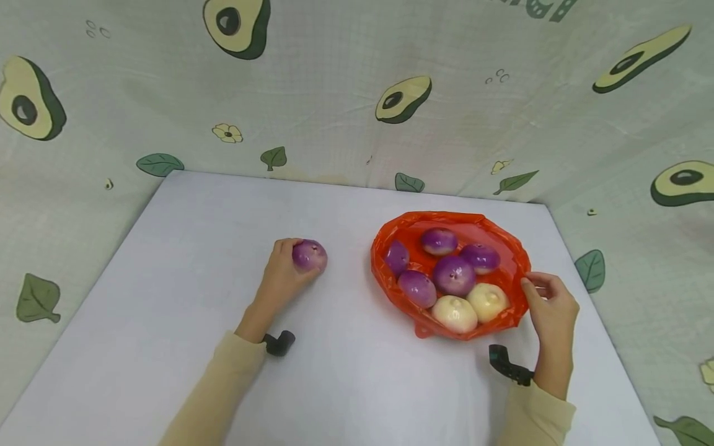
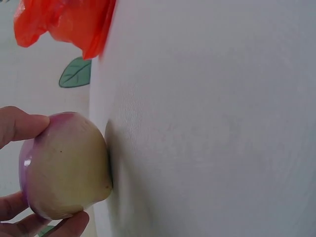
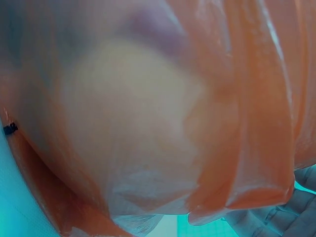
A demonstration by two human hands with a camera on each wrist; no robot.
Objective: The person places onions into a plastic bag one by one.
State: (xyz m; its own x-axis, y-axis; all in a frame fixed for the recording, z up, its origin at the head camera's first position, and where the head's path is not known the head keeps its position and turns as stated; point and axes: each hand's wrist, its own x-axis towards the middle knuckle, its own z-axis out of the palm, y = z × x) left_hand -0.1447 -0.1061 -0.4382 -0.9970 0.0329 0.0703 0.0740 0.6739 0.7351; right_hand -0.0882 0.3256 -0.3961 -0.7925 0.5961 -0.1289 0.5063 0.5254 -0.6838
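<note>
In the head view, my left hand (image 1: 281, 275) grips a glossy purple onion (image 1: 310, 255) left of the table's middle. The left wrist view shows the onion's pale underside (image 2: 71, 163) between thumb and fingers, right at the table surface. My right hand (image 1: 554, 308) pinches the right rim of an open red plastic bag (image 1: 390, 224), its edge rolled out into a round mouth. Inside lie several purple onions (image 1: 454, 275) and two cream-white ones (image 1: 455, 313). Close up in the right wrist view, the thin bag wall (image 3: 261, 148) covers most of the frame, with a pale onion showing blurred through it.
Both hands work over a white table (image 1: 357, 384). A cloth printed with avocados (image 1: 404, 99) hangs behind it and at the sides. Dark wrist camera mounts (image 1: 279, 342) stick out from both wrists. A small fold of the bag (image 1: 423, 331) lies at its front.
</note>
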